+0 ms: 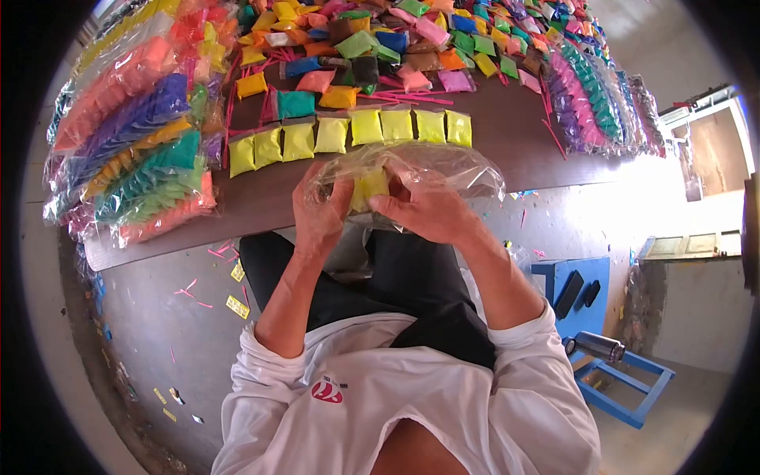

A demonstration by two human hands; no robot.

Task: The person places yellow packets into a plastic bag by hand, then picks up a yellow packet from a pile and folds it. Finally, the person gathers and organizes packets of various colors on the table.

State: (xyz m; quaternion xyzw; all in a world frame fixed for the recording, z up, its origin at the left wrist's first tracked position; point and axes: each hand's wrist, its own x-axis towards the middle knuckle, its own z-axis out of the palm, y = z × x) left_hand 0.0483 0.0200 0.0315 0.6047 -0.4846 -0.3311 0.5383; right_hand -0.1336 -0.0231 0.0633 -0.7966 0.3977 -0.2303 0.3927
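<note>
Yellow packet (pixel 370 187) sits between left hand (pixel 319 210) and right hand (pixel 431 207), fingers (pixel 386 205) gripping clear bag (pixel 471 172).

Your one view looks from your head, forward and steeply down, over your chest, lap and nearby table (pixel 507 162).

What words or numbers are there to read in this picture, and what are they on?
I can't read any for sure.
Shirt: a red and white logo with dark marks above, too small to read.
Yellow slips on the floor: marks too blurred to read.
Yellow packets: no words I can make out.
Bag: none I can make out either.
</note>
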